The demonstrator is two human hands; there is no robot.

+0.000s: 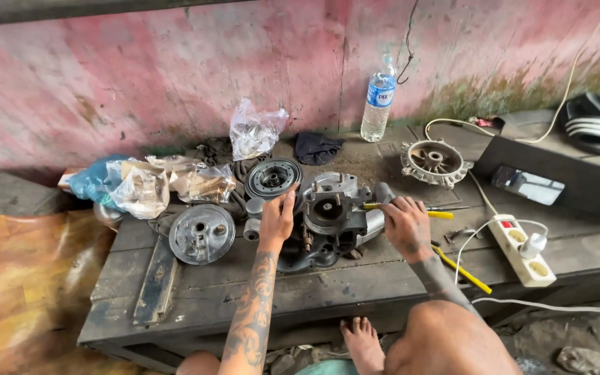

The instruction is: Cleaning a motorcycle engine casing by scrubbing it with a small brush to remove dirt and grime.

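A grey metal engine part (328,219) sits mid-bench on a dark wooden bench (244,285). The left hand (277,217) rests fingers loosely spread against the part's left side (gripping nothing). The right hand (405,226), at its right, is closed around a yellow-handled screwdriver (439,214). A round metal disc (202,233) lies left of the part.

The left hand (277,219) rests on the left side of a grey engine casing (328,226) on the wooden counter (244,292). The right hand (405,226), right of the casing, holds a yellow-handled screwdriver (439,214) against it. A round metal cover (202,234) lies left of the casing.
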